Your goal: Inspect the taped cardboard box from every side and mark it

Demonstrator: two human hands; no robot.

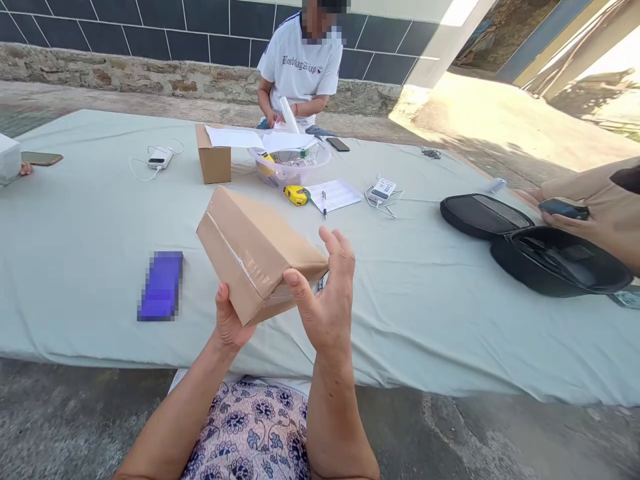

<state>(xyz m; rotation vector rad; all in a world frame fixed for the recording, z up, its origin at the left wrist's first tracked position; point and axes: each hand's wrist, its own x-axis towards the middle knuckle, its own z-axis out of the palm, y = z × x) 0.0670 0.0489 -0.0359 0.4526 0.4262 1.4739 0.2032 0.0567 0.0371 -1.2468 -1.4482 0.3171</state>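
Observation:
A brown cardboard box [260, 243] is held tilted above the cloth-covered table, with tape along its near side. My left hand [233, 323] grips its lower left part, thumb on the near face and the other fingers hidden beneath. At the box's right end is my right hand [327, 300], fingers and thumb spread apart. Its thumb lies close to the box's corner; whether it touches I cannot tell. On the table to the left lies a blurred purple-blue item [163, 287].
Beyond the box are a smaller carton [215, 163], a clear plastic basin [293, 175], a yellow tape measure [297, 195], a pen [325, 203] on paper and a white power bank [383, 189]. An open black case [560, 267] lies right. People sit across and at both sides.

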